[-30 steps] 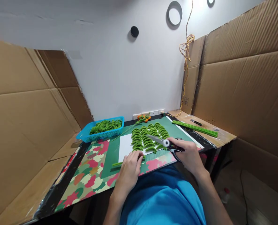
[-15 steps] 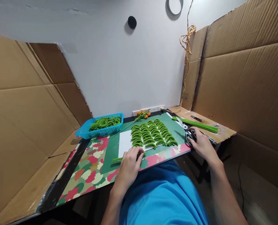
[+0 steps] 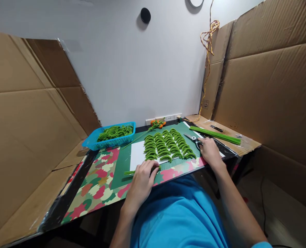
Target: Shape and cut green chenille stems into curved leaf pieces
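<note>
My left hand [image 3: 143, 177] rests low over the green mat, its fingers closed round a short bundle of green pipe cleaners [image 3: 129, 173] whose ends stick out on both sides. On the mat's right side, my right hand [image 3: 210, 151] grips the dark handles of a pair of scissors [image 3: 193, 138]. Their blades are together and point left, away from me. Between the hands, curved green pipe-cleaner pieces [image 3: 162, 146] lie in several neat columns, partly on a white sheet [image 3: 136, 156]. The right fingers partly hide the handles.
A blue basket [image 3: 111, 142] of green curled pieces stands at the back left. An orange flower with a green stem [image 3: 158, 123] lies at the back. Long green pipe cleaners [image 3: 214, 134] and a black cutter [image 3: 216, 128] lie right. Cardboard walls [image 3: 271, 86] flank the table.
My right hand has moved left and slightly up with the scissors, lowering them toward the mat, and their blades have closed. My left hand stays on the bundle. The view has tilted slightly.
</note>
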{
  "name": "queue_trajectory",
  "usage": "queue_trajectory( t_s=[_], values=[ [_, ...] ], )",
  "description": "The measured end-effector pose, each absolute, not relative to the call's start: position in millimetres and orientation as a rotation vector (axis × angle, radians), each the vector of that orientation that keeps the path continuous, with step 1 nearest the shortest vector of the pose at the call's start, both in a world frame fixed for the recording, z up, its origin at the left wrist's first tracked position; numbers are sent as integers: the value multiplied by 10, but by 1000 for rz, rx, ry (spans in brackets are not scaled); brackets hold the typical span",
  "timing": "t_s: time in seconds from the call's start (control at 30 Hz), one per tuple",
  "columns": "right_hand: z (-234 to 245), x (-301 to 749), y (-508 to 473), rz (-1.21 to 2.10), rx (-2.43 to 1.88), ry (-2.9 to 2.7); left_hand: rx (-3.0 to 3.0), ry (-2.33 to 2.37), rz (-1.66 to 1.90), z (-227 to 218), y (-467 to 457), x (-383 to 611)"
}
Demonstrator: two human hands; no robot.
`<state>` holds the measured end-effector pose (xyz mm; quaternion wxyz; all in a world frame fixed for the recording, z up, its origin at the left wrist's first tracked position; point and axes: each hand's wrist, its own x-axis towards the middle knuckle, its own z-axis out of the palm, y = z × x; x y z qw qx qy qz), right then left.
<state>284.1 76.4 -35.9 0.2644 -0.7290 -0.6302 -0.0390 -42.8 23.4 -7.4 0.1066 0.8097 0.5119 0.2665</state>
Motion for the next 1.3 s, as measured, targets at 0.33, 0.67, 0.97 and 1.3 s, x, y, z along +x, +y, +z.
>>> queue_trajectory(
  t_s=[0.33,0.67,0.97,1.3],
  values=[
    [-419,2834,800,-113,-1933,-1661,2458,1457,867,-98,367,-482],
    [-429,2880,795,-9,-1841,-1553,2469,1467,869,-101,377,-486],
    [-346,2890,824,46,-1773,-1491,2505,1417,980,-264,596,-620],
    [-351,2899,884,92,-1717,-1449,2528,1415,1007,-339,720,-695]
  ],
)
